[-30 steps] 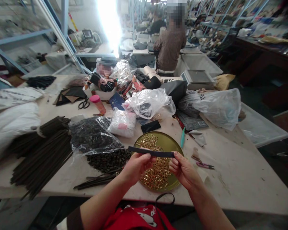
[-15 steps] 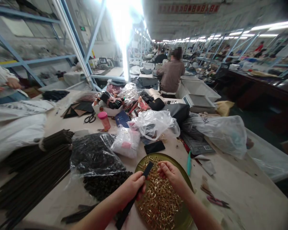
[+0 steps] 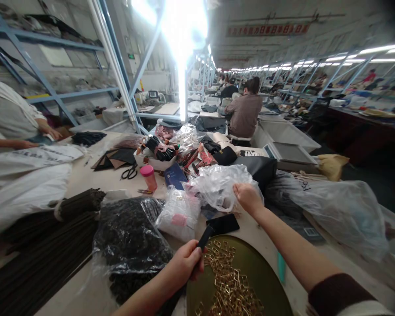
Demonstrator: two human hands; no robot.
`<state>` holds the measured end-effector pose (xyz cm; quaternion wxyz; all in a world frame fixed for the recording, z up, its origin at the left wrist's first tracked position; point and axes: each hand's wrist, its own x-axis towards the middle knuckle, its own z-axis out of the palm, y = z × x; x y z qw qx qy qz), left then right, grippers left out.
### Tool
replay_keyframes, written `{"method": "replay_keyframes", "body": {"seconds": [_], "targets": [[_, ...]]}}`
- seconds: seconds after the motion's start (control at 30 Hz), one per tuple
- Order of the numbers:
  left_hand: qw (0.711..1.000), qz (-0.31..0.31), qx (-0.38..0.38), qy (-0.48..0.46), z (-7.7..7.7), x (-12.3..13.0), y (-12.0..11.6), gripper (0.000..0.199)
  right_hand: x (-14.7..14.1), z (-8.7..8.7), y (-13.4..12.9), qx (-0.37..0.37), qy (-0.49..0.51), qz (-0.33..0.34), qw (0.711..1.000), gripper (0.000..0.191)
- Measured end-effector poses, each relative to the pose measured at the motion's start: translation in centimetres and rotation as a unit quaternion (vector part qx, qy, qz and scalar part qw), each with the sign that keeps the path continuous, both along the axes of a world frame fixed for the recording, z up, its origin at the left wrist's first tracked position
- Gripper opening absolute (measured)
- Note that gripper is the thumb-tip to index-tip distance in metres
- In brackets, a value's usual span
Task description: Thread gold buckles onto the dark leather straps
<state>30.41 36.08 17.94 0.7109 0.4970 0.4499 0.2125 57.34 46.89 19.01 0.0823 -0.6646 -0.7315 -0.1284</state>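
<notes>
My left hand (image 3: pixel 188 262) is closed around a black strap (image 3: pixel 205 237), whose end sticks up past the thumb beside a black phone (image 3: pixel 224 224). Below lies a round olive-green tray (image 3: pixel 270 272) with a heap of gold rectangular buckles (image 3: pixel 233 285). My right hand (image 3: pixel 248 197) is raised beyond the tray, fingers closed, in front of a crumpled clear plastic bag (image 3: pixel 217 182). Whether it grips the bag or something small does not show.
Left of the tray are a clear bag of small black pieces (image 3: pixel 131 232) and bundled dark strips (image 3: pixel 49 245). A white packet (image 3: pixel 180 213), pink-lidded jar (image 3: pixel 148 177) and black scissors (image 3: pixel 129 173) lie behind. A turquoise tool (image 3: pixel 281 265) sits by the tray's right edge. A person (image 3: pixel 245 109) sits ahead.
My right hand has moved from over the buckles forward to the plastic bag. My left hand still holds the strap near the tray's left side. The view has shifted slightly.
</notes>
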Motion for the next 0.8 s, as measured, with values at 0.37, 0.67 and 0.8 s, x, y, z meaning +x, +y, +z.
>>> {"method": "replay_keyframes", "body": {"seconds": [0.37,0.67,0.8], "targets": [[0.999,0.028,0.041,-0.001,-0.6,3.2,5.8,0.031,1.7,1.8,3.9,-0.018,0.147,-0.051,0.988,0.035],[0.913,-0.12,0.381,0.085,-1.0,6.1,11.7,0.013,2.9,4.2,4.8,-0.204,0.456,-0.066,0.864,0.026],[0.928,-0.087,0.355,0.072,-1.7,9.9,16.7,0.013,1.9,5.3,4.8,-0.221,0.563,-0.049,0.795,0.025]]}}
